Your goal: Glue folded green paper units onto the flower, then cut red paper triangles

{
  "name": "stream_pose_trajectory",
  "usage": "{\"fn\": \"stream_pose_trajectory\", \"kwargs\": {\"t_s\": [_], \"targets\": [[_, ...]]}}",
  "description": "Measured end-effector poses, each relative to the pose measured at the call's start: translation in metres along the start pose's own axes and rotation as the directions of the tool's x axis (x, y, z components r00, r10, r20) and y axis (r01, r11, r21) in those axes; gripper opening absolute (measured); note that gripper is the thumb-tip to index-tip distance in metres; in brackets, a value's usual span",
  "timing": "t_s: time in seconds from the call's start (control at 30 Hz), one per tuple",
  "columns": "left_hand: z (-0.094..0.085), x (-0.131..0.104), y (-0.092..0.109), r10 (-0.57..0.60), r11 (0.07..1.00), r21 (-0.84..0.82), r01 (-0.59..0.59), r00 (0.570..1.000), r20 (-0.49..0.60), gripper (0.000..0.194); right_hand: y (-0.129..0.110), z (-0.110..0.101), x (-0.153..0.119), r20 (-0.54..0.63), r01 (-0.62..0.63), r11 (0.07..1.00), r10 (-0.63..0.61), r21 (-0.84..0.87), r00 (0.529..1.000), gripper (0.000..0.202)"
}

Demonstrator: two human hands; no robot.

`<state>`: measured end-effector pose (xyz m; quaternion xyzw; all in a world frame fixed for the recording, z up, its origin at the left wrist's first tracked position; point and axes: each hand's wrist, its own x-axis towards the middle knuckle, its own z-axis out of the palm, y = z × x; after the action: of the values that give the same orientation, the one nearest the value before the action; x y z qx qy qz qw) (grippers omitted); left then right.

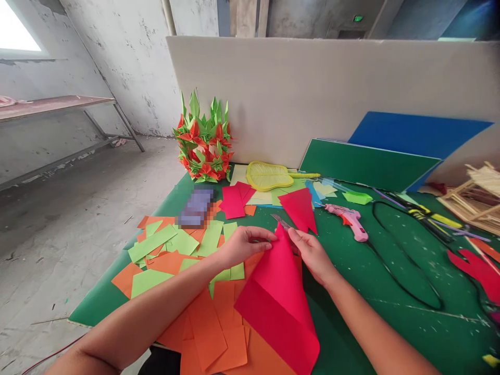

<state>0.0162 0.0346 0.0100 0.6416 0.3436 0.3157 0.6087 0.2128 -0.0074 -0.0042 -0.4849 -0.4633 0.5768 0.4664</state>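
A folded red paper sheet (279, 297) lies at the table's front middle, its narrow tip pointing away from me. My left hand (250, 244) pinches that tip from the left. In my right hand (312, 255) is a grey metal cutting tool (282, 222), its blade pointing up and left beside the tip; whether it is scissors or a knife I cannot make out. The right fingers are wrapped round it. Just beyond the blade sits a separate red paper triangle (299, 208). Orange paper pieces (207, 328) lie under and left of the sheet.
Green paper strips (152, 244), a blurred dark phone-like object (195, 208) and a red-green paper ornament (205, 146) are at left. A yellow fly swatter (269, 176) lies behind. At right are a pink glue gun (349, 220) with its black cable, and a wooden stick model (474, 200).
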Motion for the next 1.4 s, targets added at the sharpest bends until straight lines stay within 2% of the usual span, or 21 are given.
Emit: {"fn": "stream_pose_trajectory", "kwargs": {"t_s": [0.13,0.3,0.4,0.7,1.2,1.4], "targets": [[0.007,-0.003,0.001,0.000,0.997,0.072,-0.003,0.999,0.042,0.018,0.000,0.001,0.000,0.009,-0.087,0.992,0.086,0.091,0.996,0.043],[0.009,-0.004,0.000,0.011,0.968,0.250,-0.016,1.000,0.018,0.015,0.004,0.004,0.004,-0.090,-0.064,0.996,0.070,0.070,0.993,0.037],[0.010,-0.005,-0.001,0.014,0.954,0.299,-0.022,0.999,0.029,0.018,0.005,0.004,0.005,-0.113,-0.056,0.997,0.062,0.057,0.992,0.036],[0.011,-0.005,-0.009,0.028,0.977,0.210,-0.031,0.999,0.019,0.013,0.004,0.005,0.004,-0.121,-0.036,0.998,0.041,0.042,0.992,0.036],[0.013,-0.007,-0.005,0.018,0.977,0.212,-0.024,0.999,0.035,0.018,0.004,0.004,0.002,-0.100,0.000,0.998,0.007,0.069,0.995,0.033],[0.015,-0.008,-0.003,-0.012,0.972,0.233,0.002,0.999,0.044,0.021,0.005,0.001,0.004,-0.134,0.028,0.996,-0.017,0.079,0.991,0.028]]}}
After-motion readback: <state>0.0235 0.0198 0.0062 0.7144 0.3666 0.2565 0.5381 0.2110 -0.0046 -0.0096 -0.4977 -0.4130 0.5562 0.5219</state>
